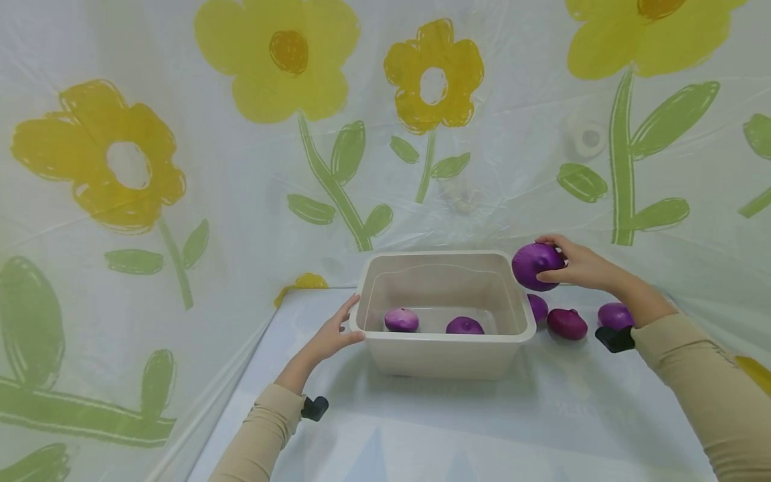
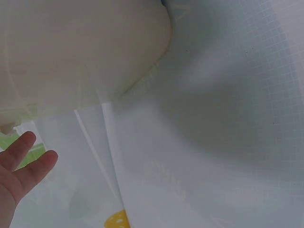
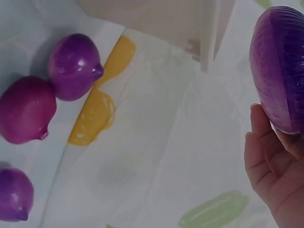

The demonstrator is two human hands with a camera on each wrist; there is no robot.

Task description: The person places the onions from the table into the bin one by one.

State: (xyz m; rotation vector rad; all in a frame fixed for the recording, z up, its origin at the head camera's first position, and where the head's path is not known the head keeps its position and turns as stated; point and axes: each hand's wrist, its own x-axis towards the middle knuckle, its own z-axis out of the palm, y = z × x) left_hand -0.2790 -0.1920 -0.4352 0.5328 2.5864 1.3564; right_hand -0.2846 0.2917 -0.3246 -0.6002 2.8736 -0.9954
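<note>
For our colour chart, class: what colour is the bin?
The bin is cream; see head view.

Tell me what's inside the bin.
Two onions. The bin hides the nearest part of its floor behind its front wall, so anything there can't be seen.

Left of the gripping right hand, the bin blocks low passage. Three onions obstruct below; above, there is room.
</note>
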